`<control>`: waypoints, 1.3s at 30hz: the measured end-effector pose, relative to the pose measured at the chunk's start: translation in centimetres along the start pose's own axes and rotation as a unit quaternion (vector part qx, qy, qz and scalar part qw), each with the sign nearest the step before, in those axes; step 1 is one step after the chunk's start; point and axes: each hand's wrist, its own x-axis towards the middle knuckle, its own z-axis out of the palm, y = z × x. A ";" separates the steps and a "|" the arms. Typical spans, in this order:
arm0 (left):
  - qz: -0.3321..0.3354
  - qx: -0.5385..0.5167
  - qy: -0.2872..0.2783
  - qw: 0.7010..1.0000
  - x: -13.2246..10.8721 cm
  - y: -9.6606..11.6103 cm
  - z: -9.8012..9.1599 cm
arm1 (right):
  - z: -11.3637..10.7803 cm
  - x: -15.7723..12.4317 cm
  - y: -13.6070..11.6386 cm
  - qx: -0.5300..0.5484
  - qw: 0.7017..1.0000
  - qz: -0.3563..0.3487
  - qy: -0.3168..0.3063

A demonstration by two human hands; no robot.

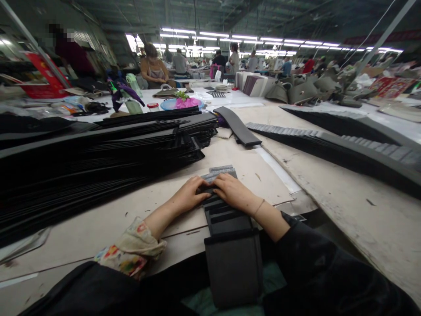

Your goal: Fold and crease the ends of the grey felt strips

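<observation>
Fingers of your left hand [196, 189] and right hand [232, 192] bent over the overlapped dark strips [230, 224], pinch or mere contact unclear | strips on counter [259, 173] before you, nearest one reaching over your lap | dark stack [112, 151] to your left | loose strip [239, 126] beyond your hands

Dark grey strips [230, 224], floral cuff [122, 260]
</observation>
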 end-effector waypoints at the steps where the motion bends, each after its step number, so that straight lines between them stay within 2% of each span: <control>1: 0.011 0.010 -0.001 1.000 -0.1 0.1 0.0 | 0.0 0.0 0.0 -0.005 1.000 -0.005 -0.004; 6: 0.060 0.073 -0.006 0.996 -0.9 0.6 0.0 | 0.0 0.1 -0.2 -0.064 0.998 -0.009 -0.021; 9: 0.072 0.085 -0.008 0.994 -1.8 0.4 0.1 | 0.0 -0.1 -0.3 -0.060 0.998 -0.004 -0.012; 16: 0.044 0.068 0.014 0.997 -3.3 -0.6 -0.2 | 0.3 -0.7 -0.4 -0.059 0.997 0.049 0.028; 19: 0.001 0.040 0.007 0.999 -2.3 -0.9 -0.9 | 0.3 -0.6 -0.4 -0.055 0.997 0.046 0.026; 22: -0.059 0.037 0.023 0.997 -0.7 -0.9 -1.3 | 0.3 -0.6 -0.4 -0.053 0.997 0.047 0.032; 27: -0.107 0.054 0.020 0.993 1.5 -0.9 -1.3 | 0.4 -0.8 -0.3 -0.050 0.997 0.047 0.036; 32: -0.156 -0.001 0.015 0.988 2.7 -0.7 -1.5 | 0.6 -0.9 -0.2 -0.054 0.996 0.048 0.052; 34: -0.177 -0.074 -0.004 0.981 2.8 -0.3 -1.8 | 0.6 -0.9 -0.2 -0.049 0.996 0.047 0.054; 37: -0.234 -0.251 -0.044 0.938 3.0 0.4 -2.1 | 0.6 -1.0 -0.1 -0.041 0.997 0.049 0.052; 39: -0.243 -0.293 -0.066 0.922 3.4 0.7 -2.1 | 0.5 -1.1 0.1 -0.028 0.997 0.050 0.051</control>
